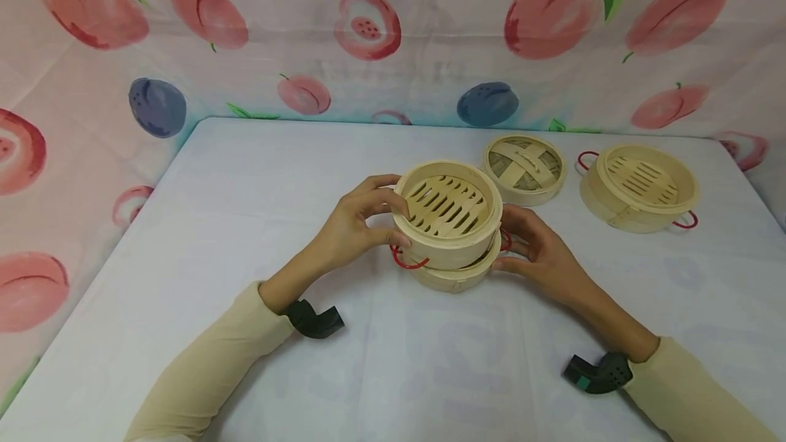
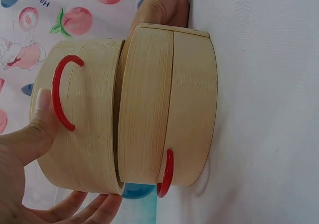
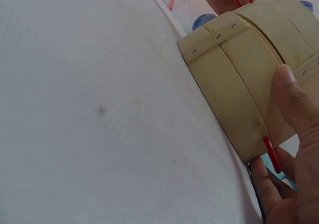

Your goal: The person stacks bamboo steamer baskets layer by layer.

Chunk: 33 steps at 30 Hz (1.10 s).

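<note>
Two round bamboo steamer baskets stand stacked between the hands. The upper steamer basket (image 1: 451, 253), with a slatted floor, sits slightly tilted and off-centre on the lower steamer basket (image 1: 454, 282). My left hand (image 1: 355, 219) grips the upper one at its left side; the left wrist view has the thumb beside its red handle (image 2: 56, 92) and the other fingers at the far wall. A dark gap shows between the two baskets. At the right, my right hand (image 1: 543, 251) holds the lower basket, its thumb (image 3: 294, 94) along the wall and fingers around another red handle (image 3: 271, 154).
Behind the stack lies a round woven bamboo lid (image 1: 525, 169). Further right stands another steamer basket (image 1: 638, 215) with red handles. All rest on a white-covered table (image 1: 276, 155), with a fruit-printed cloth (image 1: 424, 39) hanging behind it.
</note>
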Each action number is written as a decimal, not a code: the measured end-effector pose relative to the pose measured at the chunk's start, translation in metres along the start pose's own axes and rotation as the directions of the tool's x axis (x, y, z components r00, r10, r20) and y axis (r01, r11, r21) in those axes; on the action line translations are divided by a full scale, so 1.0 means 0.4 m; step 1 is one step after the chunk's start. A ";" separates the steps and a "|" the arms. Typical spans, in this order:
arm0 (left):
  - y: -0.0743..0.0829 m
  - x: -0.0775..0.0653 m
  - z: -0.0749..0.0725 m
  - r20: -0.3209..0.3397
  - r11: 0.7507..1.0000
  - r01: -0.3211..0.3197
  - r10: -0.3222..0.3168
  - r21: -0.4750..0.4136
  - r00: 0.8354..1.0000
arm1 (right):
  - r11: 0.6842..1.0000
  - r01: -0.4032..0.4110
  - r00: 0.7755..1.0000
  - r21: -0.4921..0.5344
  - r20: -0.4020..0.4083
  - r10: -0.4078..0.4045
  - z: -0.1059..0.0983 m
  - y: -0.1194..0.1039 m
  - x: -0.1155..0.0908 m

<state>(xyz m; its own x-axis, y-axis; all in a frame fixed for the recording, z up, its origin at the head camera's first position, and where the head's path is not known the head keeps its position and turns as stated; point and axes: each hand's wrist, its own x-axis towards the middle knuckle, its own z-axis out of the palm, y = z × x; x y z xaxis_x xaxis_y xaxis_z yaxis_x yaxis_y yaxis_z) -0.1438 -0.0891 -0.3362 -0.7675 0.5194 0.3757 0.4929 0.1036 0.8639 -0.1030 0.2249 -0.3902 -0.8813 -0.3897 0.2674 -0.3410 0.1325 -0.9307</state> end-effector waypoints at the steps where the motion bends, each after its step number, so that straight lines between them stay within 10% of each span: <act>1: 0.000 0.000 0.001 0.003 1.000 0.000 0.000 -0.005 1.000 | 1.000 0.000 1.000 0.003 -0.001 0.000 0.000 -0.001 0.000; 33: 0.014 0.001 0.019 0.037 0.993 -0.058 0.055 0.099 0.998 | 0.977 0.169 0.986 -0.132 0.024 -0.168 0.000 0.002 0.001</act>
<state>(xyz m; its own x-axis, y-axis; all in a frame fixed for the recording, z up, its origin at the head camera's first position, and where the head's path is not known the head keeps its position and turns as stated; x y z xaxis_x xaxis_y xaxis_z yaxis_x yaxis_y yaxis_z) -0.1383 -0.0818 -0.3338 -0.7235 0.5557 0.4097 0.5752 0.1570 0.8028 -0.1036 0.2250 -0.3907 -0.8034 -0.4285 0.4135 -0.5254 0.1833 -0.8309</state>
